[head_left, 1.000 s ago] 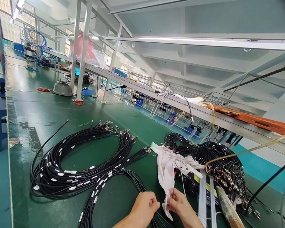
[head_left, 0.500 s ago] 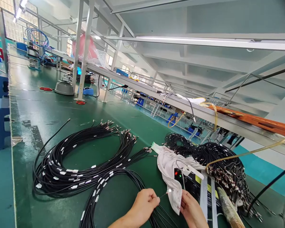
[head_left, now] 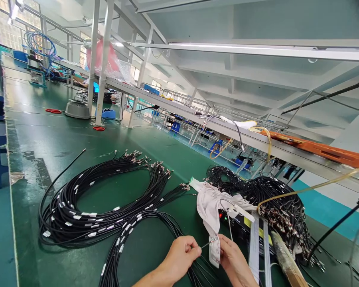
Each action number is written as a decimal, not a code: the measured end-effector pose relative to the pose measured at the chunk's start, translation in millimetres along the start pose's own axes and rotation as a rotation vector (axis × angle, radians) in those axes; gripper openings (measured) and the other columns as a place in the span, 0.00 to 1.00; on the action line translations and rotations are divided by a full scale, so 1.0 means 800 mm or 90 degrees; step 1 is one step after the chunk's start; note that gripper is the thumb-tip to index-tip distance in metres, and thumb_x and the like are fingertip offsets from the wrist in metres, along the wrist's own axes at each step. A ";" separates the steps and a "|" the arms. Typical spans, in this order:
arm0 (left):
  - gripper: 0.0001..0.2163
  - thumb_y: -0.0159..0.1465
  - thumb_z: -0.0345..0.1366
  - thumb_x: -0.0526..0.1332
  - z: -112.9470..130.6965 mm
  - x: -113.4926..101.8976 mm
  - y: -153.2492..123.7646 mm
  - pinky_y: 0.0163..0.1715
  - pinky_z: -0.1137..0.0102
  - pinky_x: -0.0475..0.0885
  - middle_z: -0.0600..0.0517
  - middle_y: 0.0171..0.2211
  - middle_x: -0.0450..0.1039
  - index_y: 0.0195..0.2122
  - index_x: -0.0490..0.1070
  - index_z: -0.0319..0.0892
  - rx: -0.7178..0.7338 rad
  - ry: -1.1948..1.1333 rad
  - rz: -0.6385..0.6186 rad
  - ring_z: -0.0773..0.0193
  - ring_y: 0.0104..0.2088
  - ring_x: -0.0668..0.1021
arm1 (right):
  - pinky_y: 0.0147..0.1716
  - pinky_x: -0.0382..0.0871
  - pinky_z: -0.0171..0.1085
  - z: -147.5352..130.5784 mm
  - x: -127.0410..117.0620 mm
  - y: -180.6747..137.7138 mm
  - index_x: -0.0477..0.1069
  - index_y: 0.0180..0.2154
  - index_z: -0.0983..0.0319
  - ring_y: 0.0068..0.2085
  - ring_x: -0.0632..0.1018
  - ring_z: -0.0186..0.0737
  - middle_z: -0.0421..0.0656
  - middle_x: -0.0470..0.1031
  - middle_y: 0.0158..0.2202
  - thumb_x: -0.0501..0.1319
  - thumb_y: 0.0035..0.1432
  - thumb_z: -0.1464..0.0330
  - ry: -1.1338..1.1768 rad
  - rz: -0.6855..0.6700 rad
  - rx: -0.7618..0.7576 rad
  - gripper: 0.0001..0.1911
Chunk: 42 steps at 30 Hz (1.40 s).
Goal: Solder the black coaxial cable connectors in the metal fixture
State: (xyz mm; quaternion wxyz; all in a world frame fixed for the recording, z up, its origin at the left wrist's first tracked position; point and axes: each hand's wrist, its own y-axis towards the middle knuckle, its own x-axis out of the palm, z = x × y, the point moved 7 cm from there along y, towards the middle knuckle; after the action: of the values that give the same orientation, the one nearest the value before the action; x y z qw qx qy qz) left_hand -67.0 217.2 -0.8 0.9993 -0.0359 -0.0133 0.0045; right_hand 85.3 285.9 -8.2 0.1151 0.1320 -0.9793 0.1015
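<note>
From my remote view I count two hands, left and right, one white cloth, three heaps of black cables, one grey round housing and two red rings on the desk.

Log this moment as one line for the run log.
left hand: pinches thin black cable end | right hand: holds white cloth rag at cable tip | labelled black cable coils on green bench
</note>
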 end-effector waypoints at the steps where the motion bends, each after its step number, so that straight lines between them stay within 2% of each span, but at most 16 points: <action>1: 0.10 0.51 0.44 0.58 0.002 0.000 -0.001 0.21 0.70 0.49 0.61 0.14 0.56 0.23 0.65 0.43 0.000 -0.002 -0.003 0.69 0.19 0.58 | 0.22 0.55 0.32 0.001 0.002 0.000 0.73 0.24 0.63 0.22 0.61 0.32 0.36 0.64 0.20 0.79 0.34 0.51 0.000 -0.002 0.002 0.26; 5: 0.09 0.52 0.44 0.59 0.006 0.001 -0.002 0.21 0.70 0.51 0.61 0.15 0.57 0.23 0.65 0.43 -0.002 -0.010 -0.008 0.68 0.19 0.59 | 0.22 0.55 0.33 -0.001 0.011 -0.003 0.73 0.23 0.63 0.22 0.60 0.32 0.35 0.62 0.20 0.79 0.34 0.53 0.000 -0.011 0.002 0.25; 8: 0.09 0.52 0.43 0.59 0.004 -0.001 -0.001 0.22 0.70 0.49 0.61 0.15 0.56 0.23 0.65 0.43 -0.005 -0.006 0.003 0.69 0.19 0.57 | 0.23 0.58 0.33 -0.017 0.010 -0.007 0.73 0.23 0.62 0.24 0.62 0.34 0.36 0.63 0.21 0.79 0.35 0.52 -0.003 0.001 -0.023 0.24; 13: 0.08 0.52 0.41 0.58 0.001 -0.002 -0.001 0.23 0.69 0.48 0.61 0.16 0.54 0.23 0.65 0.43 0.000 0.003 0.015 0.69 0.21 0.57 | 0.24 0.59 0.33 -0.037 0.005 -0.014 0.74 0.25 0.62 0.25 0.63 0.34 0.37 0.66 0.23 0.77 0.41 0.51 -0.027 -0.011 -0.040 0.23; 17: 0.09 0.52 0.42 0.58 0.004 -0.001 -0.003 0.23 0.69 0.48 0.61 0.16 0.55 0.23 0.65 0.43 0.004 0.000 0.004 0.69 0.21 0.57 | 0.22 0.58 0.32 -0.032 0.006 -0.014 0.73 0.25 0.62 0.24 0.62 0.33 0.36 0.65 0.21 0.77 0.43 0.52 -0.034 -0.035 -0.029 0.23; 25: 0.10 0.50 0.44 0.58 0.008 0.005 -0.006 0.21 0.71 0.51 0.61 0.15 0.57 0.24 0.67 0.43 -0.003 -0.021 -0.033 0.68 0.20 0.59 | 0.23 0.58 0.32 -0.012 0.004 -0.008 0.75 0.25 0.63 0.24 0.63 0.32 0.38 0.66 0.21 0.80 0.37 0.52 0.002 -0.036 -0.002 0.25; 31: 0.10 0.51 0.44 0.59 0.008 0.003 -0.008 0.22 0.71 0.51 0.61 0.16 0.57 0.24 0.67 0.43 -0.008 -0.011 -0.021 0.68 0.21 0.59 | 0.24 0.59 0.32 -0.025 -0.004 -0.014 0.74 0.27 0.62 0.25 0.64 0.33 0.37 0.67 0.23 0.78 0.39 0.50 0.005 -0.017 -0.021 0.25; 37: 0.09 0.52 0.43 0.58 0.001 0.002 -0.004 0.23 0.69 0.48 0.61 0.16 0.54 0.23 0.65 0.43 0.010 0.013 0.001 0.68 0.21 0.57 | 0.29 0.63 0.33 -0.035 0.007 -0.026 0.68 0.30 0.60 0.26 0.66 0.34 0.36 0.67 0.24 0.74 0.48 0.51 -0.051 -0.074 -0.012 0.24; 42: 0.08 0.52 0.41 0.57 0.002 0.002 -0.006 0.23 0.68 0.48 0.61 0.16 0.54 0.22 0.66 0.43 0.013 0.034 0.002 0.68 0.21 0.56 | 0.27 0.59 0.32 -0.032 0.015 -0.024 0.64 0.28 0.59 0.25 0.63 0.32 0.35 0.65 0.24 0.76 0.43 0.54 -0.127 -0.086 -0.019 0.25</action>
State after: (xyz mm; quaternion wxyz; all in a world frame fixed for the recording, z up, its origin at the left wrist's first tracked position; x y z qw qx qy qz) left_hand -65.0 212.9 0.9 0.9996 -0.0258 0.0133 0.0050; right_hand 84.3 270.6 22.3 0.0257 0.2055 -0.9762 0.0652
